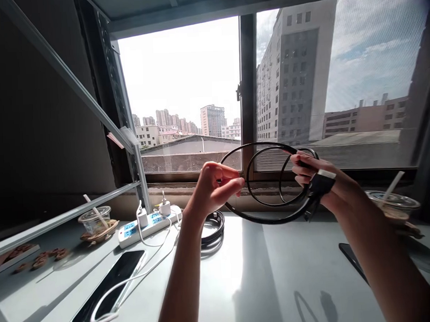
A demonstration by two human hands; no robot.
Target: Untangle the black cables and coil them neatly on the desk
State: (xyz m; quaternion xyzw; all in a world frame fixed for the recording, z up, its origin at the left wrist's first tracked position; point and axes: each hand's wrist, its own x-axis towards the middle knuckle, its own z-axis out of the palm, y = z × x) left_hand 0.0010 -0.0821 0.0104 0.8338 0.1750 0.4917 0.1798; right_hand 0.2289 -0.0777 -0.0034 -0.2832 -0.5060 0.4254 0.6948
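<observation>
I hold a black cable (269,177) coiled into loops in the air above a white table (248,273), in front of the window. My right hand (315,178) is closed round the right side of the coil, where a black connector with a white end (321,182) hangs. My left hand (216,187) pinches the cable at the left side of the loops. More black cable (212,227) lies coiled on the table below my left hand.
A white power strip (148,223) with chargers sits at back left, a white lead running to a black phone (108,286). Plastic cups with straws stand at left (94,221) and right (393,205). A dark flat device (351,259) lies at right. Metal shelving (91,104) rises on the left.
</observation>
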